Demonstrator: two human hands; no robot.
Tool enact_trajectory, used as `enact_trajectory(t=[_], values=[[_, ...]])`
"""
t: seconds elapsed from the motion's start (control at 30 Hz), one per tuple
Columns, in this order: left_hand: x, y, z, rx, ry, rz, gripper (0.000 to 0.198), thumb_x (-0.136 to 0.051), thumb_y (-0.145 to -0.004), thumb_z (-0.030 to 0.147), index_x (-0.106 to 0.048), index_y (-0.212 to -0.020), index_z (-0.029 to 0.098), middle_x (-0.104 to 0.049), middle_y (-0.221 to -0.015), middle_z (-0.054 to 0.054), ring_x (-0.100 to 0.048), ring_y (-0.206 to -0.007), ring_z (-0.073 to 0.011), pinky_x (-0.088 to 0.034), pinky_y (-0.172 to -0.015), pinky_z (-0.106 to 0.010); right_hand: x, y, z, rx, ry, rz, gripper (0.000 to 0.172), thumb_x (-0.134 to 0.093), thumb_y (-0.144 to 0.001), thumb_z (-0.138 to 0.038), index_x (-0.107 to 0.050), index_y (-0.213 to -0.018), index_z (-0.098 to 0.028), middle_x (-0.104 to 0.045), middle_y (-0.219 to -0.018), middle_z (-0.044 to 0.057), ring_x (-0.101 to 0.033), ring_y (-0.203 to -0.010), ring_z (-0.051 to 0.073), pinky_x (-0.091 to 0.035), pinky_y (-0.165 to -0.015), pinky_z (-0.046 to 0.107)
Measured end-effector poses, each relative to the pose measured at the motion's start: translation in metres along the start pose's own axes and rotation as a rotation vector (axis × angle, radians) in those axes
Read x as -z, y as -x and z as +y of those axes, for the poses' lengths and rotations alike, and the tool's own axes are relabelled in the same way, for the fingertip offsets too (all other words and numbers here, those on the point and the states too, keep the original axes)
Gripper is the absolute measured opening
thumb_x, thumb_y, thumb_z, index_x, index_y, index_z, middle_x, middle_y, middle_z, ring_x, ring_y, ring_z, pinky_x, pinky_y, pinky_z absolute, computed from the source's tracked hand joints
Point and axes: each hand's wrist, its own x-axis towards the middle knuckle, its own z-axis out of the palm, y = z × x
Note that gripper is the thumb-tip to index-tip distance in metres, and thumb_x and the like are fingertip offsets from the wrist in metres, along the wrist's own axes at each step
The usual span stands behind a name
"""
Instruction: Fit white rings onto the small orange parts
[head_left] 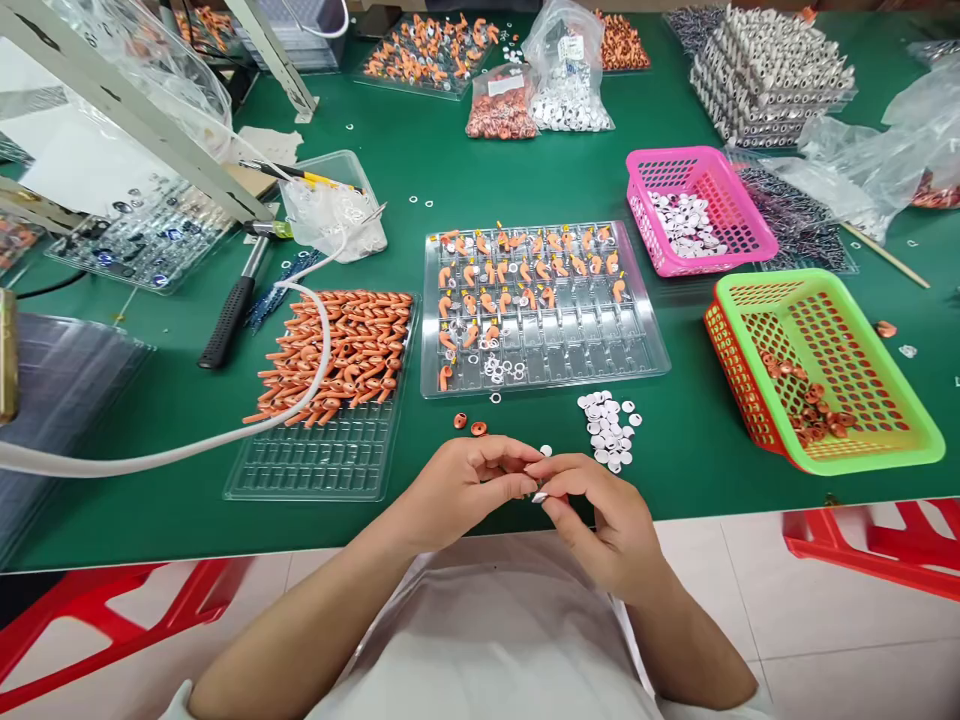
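My left hand (474, 492) and my right hand (609, 515) meet at the table's front edge, fingertips nearly touching. Between my right thumb and forefinger is a small white disc (539, 497), tilted on edge. The left thumb and forefinger are pinched together; what they hold is mostly hidden. Just beyond the hands lie two small copper-coloured caps (478, 429) and a loose white disc (546, 451). A pile of white discs (609, 432) lies ahead of my right hand. Behind them is a clear compartment tray (592, 345) partly filled with curved orange pieces and white rings.
At left stands a tray of orange-brown curved parts (337, 350), with a white cable (150, 466) crossing it and a hammer (229, 318) beyond. A green basket (892, 455) holds copper caps; a pink basket (637, 205) holds white discs. Filled bags (502, 105) lie at the back.
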Motion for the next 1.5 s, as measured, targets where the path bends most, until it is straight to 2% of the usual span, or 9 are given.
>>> enact_trajectory(t=[0.1,0.2,0.37,0.53,0.8,0.97,1.23,1.33,1.5], values=[[-0.001,0.002,-0.004,-0.043,-0.049,0.126,0.015,-0.075,-0.081,0.025,-0.076,-0.095,0.019,-0.077,-0.087,-0.003,-0.071,-0.080,-0.0167,-0.057,-0.076,-0.027,0.002,-0.001,0.001,-0.088,-0.025,0.086,0.012,-0.057,-0.094,-0.014,-0.062,-0.094,-0.025,-0.066,-0.098,0.004,-0.063,-0.094,0.019,-0.051,-0.082,0.034],[-0.005,0.005,-0.006,-0.117,-0.038,0.201,0.013,-0.077,-0.080,0.025,-0.075,-0.092,0.020,-0.077,-0.086,-0.002,-0.071,-0.080,-0.0159,-0.058,-0.077,-0.026,0.002,-0.002,0.002,-0.158,-0.040,0.102,0.008,-0.058,-0.094,-0.018,-0.062,-0.090,-0.024,-0.062,-0.088,0.003,-0.059,-0.084,0.018,-0.048,-0.074,0.032],[-0.015,0.007,-0.006,-0.174,0.070,0.193,0.012,-0.078,-0.080,0.020,-0.074,-0.090,0.018,-0.079,-0.089,-0.004,-0.073,-0.084,-0.0170,-0.059,-0.081,-0.026,0.000,-0.002,0.003,-0.268,-0.078,0.120,0.009,-0.056,-0.095,-0.023,-0.060,-0.087,-0.023,-0.060,-0.084,0.002,-0.056,-0.076,0.016,-0.045,-0.067,0.029],[-0.020,0.007,-0.009,-0.169,0.117,0.220,0.012,-0.079,-0.079,0.020,-0.074,-0.090,0.017,-0.079,-0.089,-0.003,-0.074,-0.084,-0.0163,-0.060,-0.082,-0.025,-0.004,-0.001,0.003,-0.371,-0.142,0.187,0.005,-0.059,-0.093,-0.026,-0.061,-0.089,-0.023,-0.063,-0.083,0.001,-0.060,-0.073,0.015,-0.046,-0.065,0.027],[-0.019,0.005,-0.009,-0.167,0.114,0.211,0.012,-0.078,-0.079,0.019,-0.073,-0.090,0.018,-0.079,-0.089,-0.003,-0.074,-0.083,-0.0163,-0.061,-0.079,-0.024,-0.003,-0.001,0.001,-0.389,-0.153,0.177,0.009,-0.058,-0.093,-0.026,-0.062,-0.085,-0.022,-0.062,-0.081,0.001,-0.059,-0.073,0.016,-0.046,-0.065,0.027],[-0.019,0.004,-0.010,-0.249,-0.108,0.291,0.008,-0.077,-0.079,0.016,-0.074,-0.086,0.017,-0.078,-0.084,-0.003,-0.073,-0.077,-0.0149,-0.059,-0.074,-0.022,0.000,-0.001,0.000,-0.384,-0.137,0.181,0.009,-0.058,-0.093,-0.026,-0.062,-0.087,-0.022,-0.062,-0.082,0.000,-0.058,-0.073,0.015,-0.045,-0.065,0.027],[-0.016,-0.001,-0.014,-0.635,-0.477,0.312,0.013,-0.076,-0.082,0.012,-0.072,-0.093,0.018,-0.077,-0.081,-0.001,-0.068,-0.071,-0.0133,-0.054,-0.072,-0.024,0.001,-0.010,-0.005,-0.374,-0.078,0.092,0.009,-0.059,-0.091,-0.022,-0.058,-0.082,-0.023,-0.059,-0.079,-0.002,-0.056,-0.073,0.014,-0.044,-0.068,0.027],[-0.015,-0.002,-0.015,-0.691,-0.534,0.310,0.012,-0.074,-0.084,0.012,-0.071,-0.094,0.018,-0.077,-0.083,-0.002,-0.068,-0.072,-0.0137,-0.053,-0.073,-0.025,0.002,-0.012,-0.006,-0.393,-0.051,0.076,0.009,-0.059,-0.090,-0.020,-0.059,-0.081,-0.022,-0.060,-0.077,-0.003,-0.055,-0.071,0.013,-0.042,-0.066,0.026],[-0.014,-0.002,-0.018,-0.705,-0.589,0.298,0.009,-0.071,-0.088,0.016,-0.071,-0.096,0.019,-0.077,-0.083,-0.002,-0.068,-0.072,-0.0140,-0.054,-0.071,-0.025,0.004,-0.014,-0.006,-0.404,-0.066,0.047,0.010,-0.059,-0.090,-0.021,-0.059,-0.081,-0.022,-0.060,-0.077,-0.003,-0.054,-0.071,0.013,-0.042,-0.065,0.025]])
